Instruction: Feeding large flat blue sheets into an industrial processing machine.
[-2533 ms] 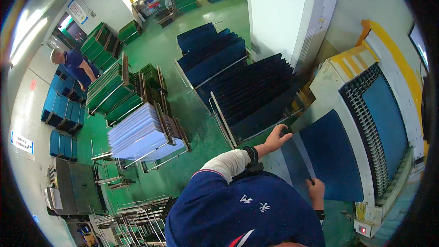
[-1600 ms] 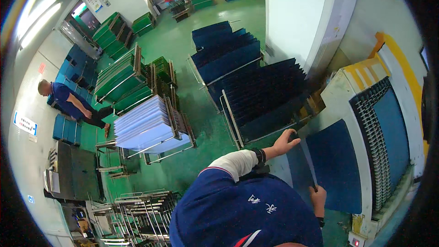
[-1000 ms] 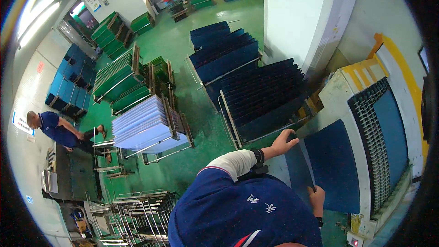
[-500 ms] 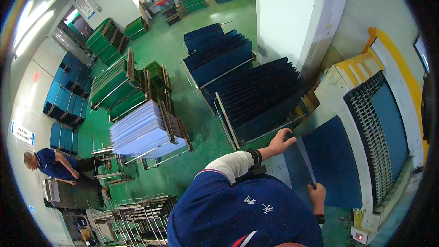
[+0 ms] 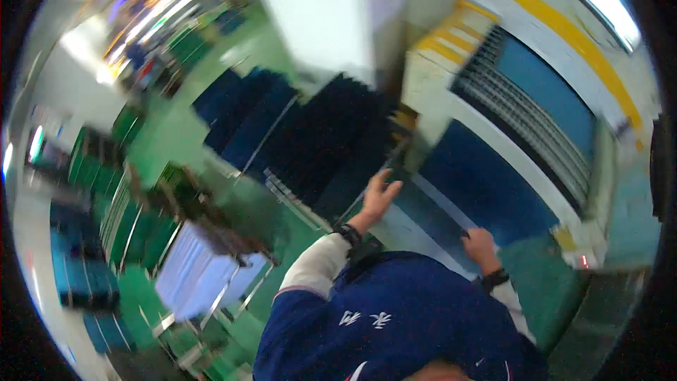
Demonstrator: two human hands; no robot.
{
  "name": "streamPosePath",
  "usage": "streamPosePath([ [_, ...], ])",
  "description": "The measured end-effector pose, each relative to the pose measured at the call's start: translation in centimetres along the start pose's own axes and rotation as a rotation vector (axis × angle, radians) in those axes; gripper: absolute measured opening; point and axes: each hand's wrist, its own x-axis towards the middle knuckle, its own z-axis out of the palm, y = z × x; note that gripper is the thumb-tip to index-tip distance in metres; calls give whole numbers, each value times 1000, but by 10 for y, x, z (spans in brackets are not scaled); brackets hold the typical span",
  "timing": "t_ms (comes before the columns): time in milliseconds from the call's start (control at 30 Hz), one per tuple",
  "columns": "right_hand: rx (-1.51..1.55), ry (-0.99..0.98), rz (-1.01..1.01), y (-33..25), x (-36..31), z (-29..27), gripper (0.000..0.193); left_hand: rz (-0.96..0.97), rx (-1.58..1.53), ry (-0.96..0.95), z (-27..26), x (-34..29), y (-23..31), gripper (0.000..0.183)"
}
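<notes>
A dark blue sheet (image 5: pixel 479 180) lies slanted on the near side of the machine with rollers, a pale strip (image 5: pixel 444 199) running along its edge nearest me. My left hand (image 5: pixel 379 201) is open beside that edge, fingers apart, close to the rack of dark blue panels; it holds nothing I can see. At the near end of the pale strip is my right hand (image 5: pixel 482 248), its fingers closed. A small dark spot shows at its fingertips, but what they grip cannot be made out.
The machine's metal rollers (image 5: pixel 522 113) lie beyond the sheet. Racked dark blue panels (image 5: pixel 331 134) stand to the left, before a white pillar (image 5: pixel 317 14). Farther left are pale lilac panels (image 5: pixel 201 268) and green panels (image 5: pixel 127 226) on racks, blurred by motion.
The whole view has swung, shifting the machine and racks. My left hand has come off the sheet's far corner and its fingers have spread. My right hand stays by the near corner.
</notes>
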Motion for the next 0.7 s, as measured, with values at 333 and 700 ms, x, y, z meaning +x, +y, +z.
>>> streamPosePath([
  [333,197,200,326,15,-50,-145,36,215,800,165,-89,-7,-47,51],
  [700,1395,1098,464,70,-114,-188,24,-243,926,-90,-102,-29,-116,61],
])
